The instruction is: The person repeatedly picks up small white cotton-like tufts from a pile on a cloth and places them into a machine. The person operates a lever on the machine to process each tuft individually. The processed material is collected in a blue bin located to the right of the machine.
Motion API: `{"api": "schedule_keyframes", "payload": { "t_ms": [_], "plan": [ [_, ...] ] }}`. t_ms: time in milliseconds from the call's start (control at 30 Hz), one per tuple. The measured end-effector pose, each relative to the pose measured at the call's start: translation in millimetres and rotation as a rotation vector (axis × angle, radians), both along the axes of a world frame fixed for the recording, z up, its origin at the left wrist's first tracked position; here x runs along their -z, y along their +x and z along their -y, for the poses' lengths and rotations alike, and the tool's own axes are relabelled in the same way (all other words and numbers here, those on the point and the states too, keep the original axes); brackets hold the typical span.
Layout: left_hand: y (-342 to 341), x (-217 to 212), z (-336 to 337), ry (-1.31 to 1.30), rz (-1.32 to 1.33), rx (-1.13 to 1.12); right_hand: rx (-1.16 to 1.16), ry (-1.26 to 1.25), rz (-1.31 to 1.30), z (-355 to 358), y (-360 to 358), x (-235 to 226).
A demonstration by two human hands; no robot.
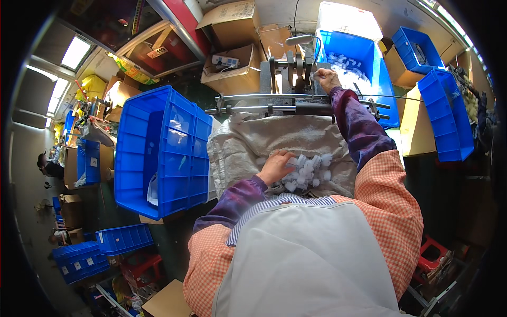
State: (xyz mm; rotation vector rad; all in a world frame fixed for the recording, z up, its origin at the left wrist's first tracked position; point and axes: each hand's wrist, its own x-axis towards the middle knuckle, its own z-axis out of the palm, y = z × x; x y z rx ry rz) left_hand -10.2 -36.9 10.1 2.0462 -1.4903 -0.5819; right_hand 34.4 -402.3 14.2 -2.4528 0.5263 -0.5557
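My left hand (275, 167) rests on a heap of small white plastic parts (306, 171) lying on a grey cloth (274, 138) over my lap, fingers curled among the pieces. My right hand (327, 79) reaches forward to a small metal press machine (290, 71), its fingertips pinched at the machine's working point; whether a small white part is in them cannot be made out. A metal rail (274, 103) runs across in front of the machine.
A big blue crate (158, 153) stands to my left. A blue bin with white parts (351, 63) sits behind the machine. More blue bins (446, 113) are at the right, cardboard boxes (235, 50) at the back, and stacked blue crates (100, 251) on the floor at left.
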Motion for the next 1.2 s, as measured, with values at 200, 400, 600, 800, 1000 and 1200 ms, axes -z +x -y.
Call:
{"api": "schedule_keyframes", "payload": {
  "t_ms": [200,400,600,800,1000,1200],
  "plan": [
    [26,-39,67,-0.412,0.039,-0.289,-0.009,-0.073,0.057,-1,-1,-2],
    [41,-41,100,-0.34,0.02,-0.288,0.015,-0.053,0.052,-1,-2,1],
    [43,-43,96,-0.336,-0.013,-0.267,-0.012,0.152,0.054,7,1,10],
    [45,-47,95,-0.323,-0.033,-0.287,-0.005,-0.281,0.14,-3,2,4],
    [42,-47,99,-0.318,0.011,-0.253,0.101,-0.084,-0.03,3,-2,2],
    [46,-48,96,-0.481,0.023,-0.308,0.12,-0.309,0.106,-26,-26,-30]
  ]
}}
